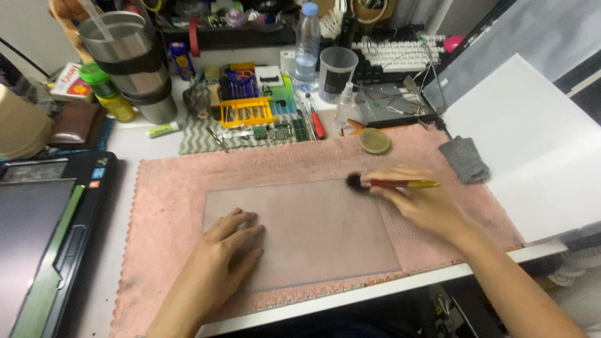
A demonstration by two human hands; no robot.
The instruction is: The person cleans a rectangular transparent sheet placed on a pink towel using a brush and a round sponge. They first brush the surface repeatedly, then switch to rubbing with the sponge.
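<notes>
A flat, translucent rectangular panel (325,225) lies on a pink towel (169,188) spread over the white desk. My left hand (222,260) rests flat on the panel's left part, fingers spread. My right hand (422,203) grips a small brush (391,183) with a dark bristle head and a red and yellow handle. The bristles touch the panel near its upper right corner.
A grey cloth (464,159) and a round tan disc (374,141) lie on the towel's far side. Behind stand a yellow tool case (247,111), a water bottle (307,44), a clear cup (337,72), a metal tumbler (128,56) and a keyboard (400,53). A dark device (44,231) sits left, a white board (532,144) right.
</notes>
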